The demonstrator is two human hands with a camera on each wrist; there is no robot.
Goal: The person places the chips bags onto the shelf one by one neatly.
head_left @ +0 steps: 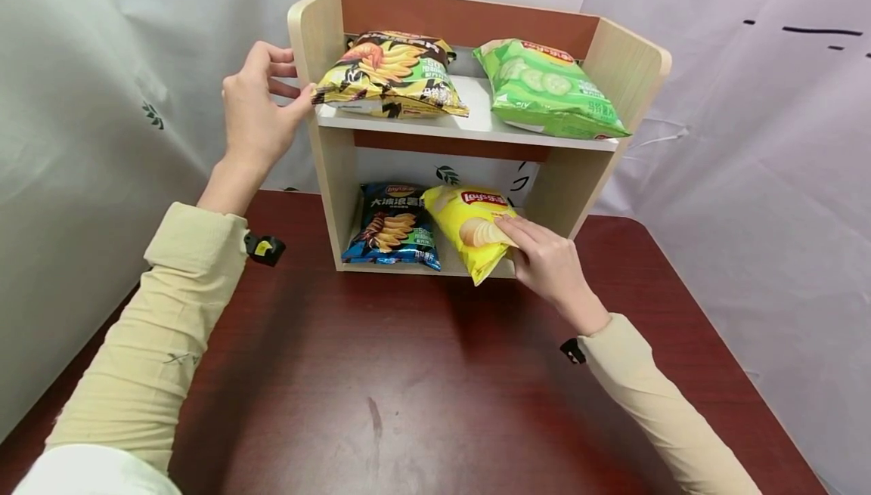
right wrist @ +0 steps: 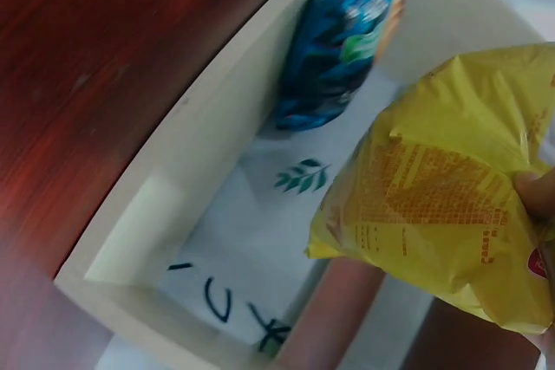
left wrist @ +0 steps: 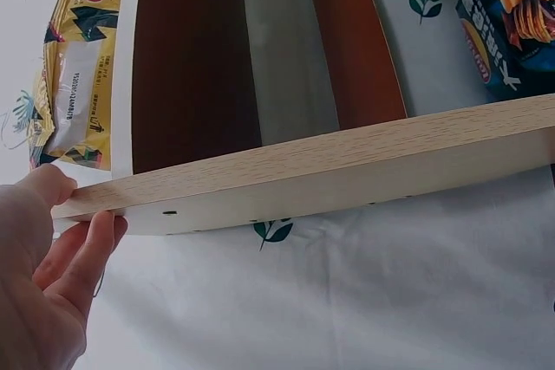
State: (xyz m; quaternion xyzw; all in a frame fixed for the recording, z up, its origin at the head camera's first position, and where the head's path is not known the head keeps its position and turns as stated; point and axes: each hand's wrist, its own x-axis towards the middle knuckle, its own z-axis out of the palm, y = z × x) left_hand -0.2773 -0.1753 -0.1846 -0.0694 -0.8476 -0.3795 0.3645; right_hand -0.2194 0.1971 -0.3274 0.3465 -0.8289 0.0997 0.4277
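My right hand [head_left: 550, 267] grips a yellow chip bag [head_left: 469, 227] by its right side, tilted at the front of the lower shelf. In the right wrist view the back of this yellow bag [right wrist: 442, 188] faces the camera, with a thumb pressed on it. My left hand [head_left: 261, 106] holds the left side panel of the wooden shelf unit [head_left: 325, 177], thumb at the front edge and fingers on the outside. Beside the yellow bag, a blue chip bag [head_left: 393, 224] leans on the lower shelf. The left thumb lies close to a black-and-yellow chip bag [head_left: 395, 75] on the upper shelf.
A green chip bag [head_left: 551, 91] sits on the right of the upper shelf. The unit stands toward the back of a dark red table [head_left: 408, 374]. White sheeting [head_left: 82, 102] with leaf prints hangs behind and beside the table.
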